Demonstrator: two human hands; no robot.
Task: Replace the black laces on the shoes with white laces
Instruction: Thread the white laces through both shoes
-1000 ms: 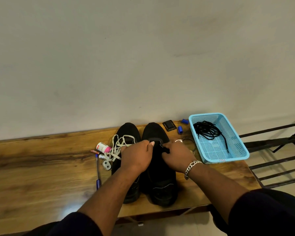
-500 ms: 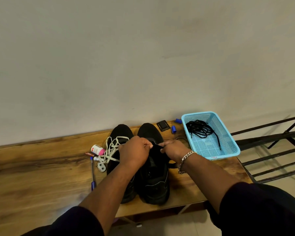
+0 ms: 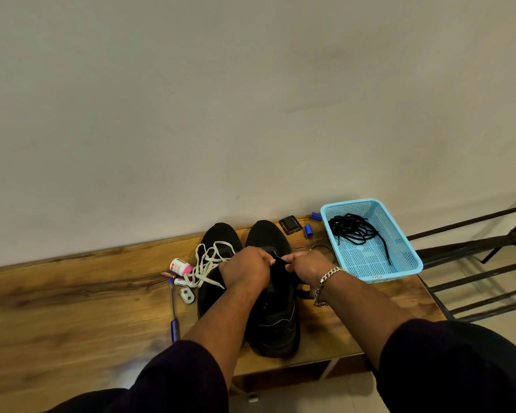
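Two black shoes stand side by side on the wooden table point(image 3: 72, 296), toes toward the wall. On the left shoe point(image 3: 218, 234) lies a loose white lace point(image 3: 209, 260). My left hand point(image 3: 246, 266) and my right hand point(image 3: 307, 266) meet over the right shoe point(image 3: 273, 326), each pinching the shoe's black tongue between fingers and thumb. A bundle of black laces point(image 3: 355, 229) lies in the light blue basket point(image 3: 399, 231) at the right.
Left of the shoes lie a small pink-capped bottle point(image 3: 180, 266), a blue pen point(image 3: 173, 311), a small white tag point(image 3: 187, 295) and batteries. A black square object point(image 3: 290, 224) and two blue caps sit by the wall. A dark metal rack point(image 3: 474, 254) stands beyond the table's right edge.
Both hands have drawn closer together on the right shoe's tongue and lifted it slightly. The camera view has drifted, shifting the scene left and down.
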